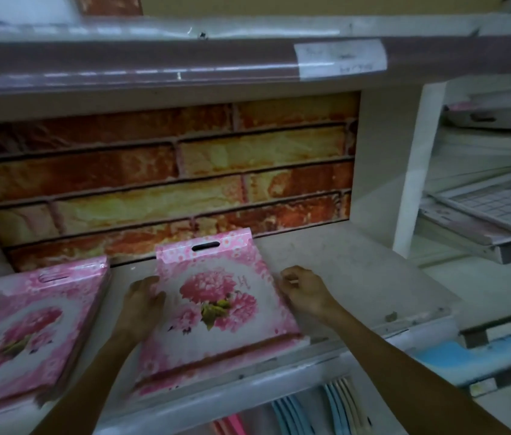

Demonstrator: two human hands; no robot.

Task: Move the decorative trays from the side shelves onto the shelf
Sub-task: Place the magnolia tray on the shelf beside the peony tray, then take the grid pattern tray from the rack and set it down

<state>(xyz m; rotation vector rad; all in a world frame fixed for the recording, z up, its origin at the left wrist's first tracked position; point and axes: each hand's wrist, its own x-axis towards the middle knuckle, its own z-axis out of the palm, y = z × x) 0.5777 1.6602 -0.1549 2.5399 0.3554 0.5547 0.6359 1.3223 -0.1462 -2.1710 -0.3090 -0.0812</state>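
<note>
centre tray: where the white shelf meets its brick-print back panel, a pink floral tray lies flat, its slotted handle end toward the panel and its near edge at the shelf's front lip; big pink blooms with green leaves sit on a pale middle.
left hand: the left hand rests on the tray's left edge, fingers close together and bent over it.
right hand: the right hand is at the tray's right edge, fingers curled; whether they grip it cannot be told.
second tray: a matching stack of floral trays lies just left, apart from the first.
room: dim; side shelves at right hold pale flat wares.
</note>
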